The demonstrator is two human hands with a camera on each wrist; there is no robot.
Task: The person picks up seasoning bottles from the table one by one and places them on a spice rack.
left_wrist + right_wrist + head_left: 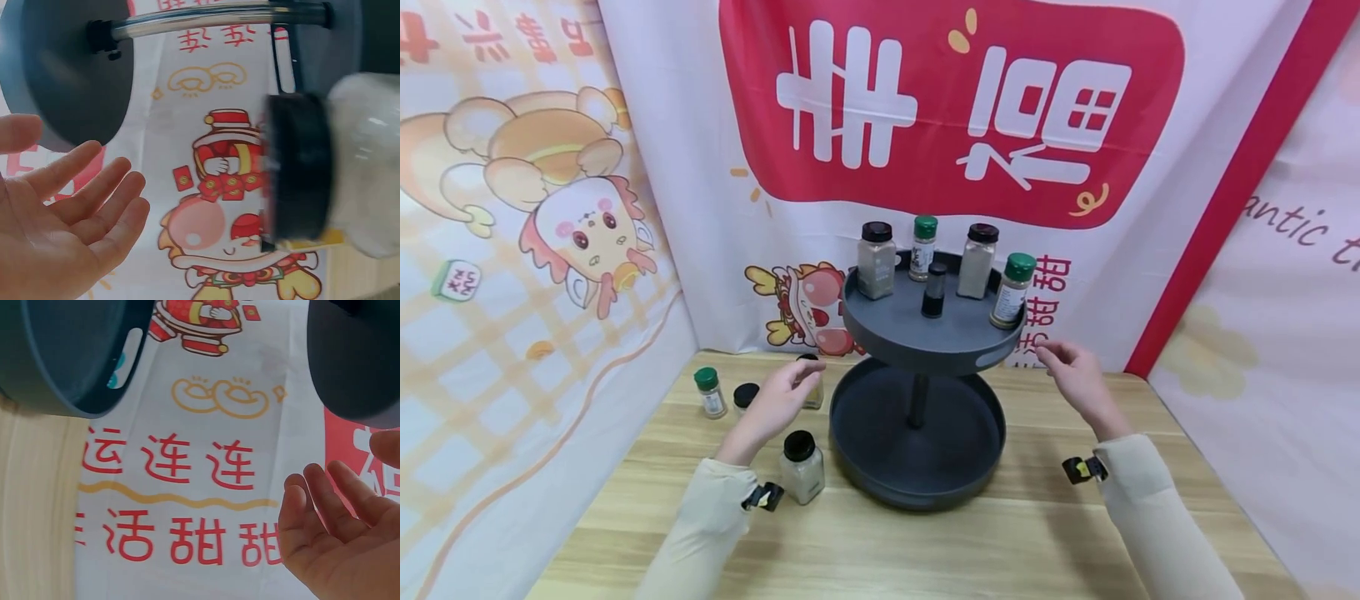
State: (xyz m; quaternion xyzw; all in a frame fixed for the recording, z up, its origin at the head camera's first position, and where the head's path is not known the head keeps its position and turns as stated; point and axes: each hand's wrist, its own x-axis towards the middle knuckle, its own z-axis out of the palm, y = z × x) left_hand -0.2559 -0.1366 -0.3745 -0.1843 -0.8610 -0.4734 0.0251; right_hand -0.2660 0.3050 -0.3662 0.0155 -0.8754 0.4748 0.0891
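Note:
My left hand (pixel 775 410) hovers over the table at the left of a dark grey two-tier turntable rack (pixel 955 340), fingers loosely extended and holding nothing. Just below it stands a spice jar with a black lid (pixel 802 471), seen close up as a black-lidded jar (pixel 369 162) in the left wrist view. My right hand (pixel 1081 385) is raised at the rack's right side, near the upper tier's edge, its fingers relaxed around nothing. On the upper tier stand two black-lidded jars (pixel 877 265), two green-capped bottles (pixel 1011 296) and a small dark bottle (pixel 933 293).
On the table's left are a green-capped bottle (pixel 711 396), a black-lidded jar (pixel 746 394) partly behind my left hand, and another jar (pixel 813 396) partly hidden by the fingers. The lower tier (pixel 887 450) has a raised rim. Printed cloth (pixel 685 167) hangs behind and at both sides.

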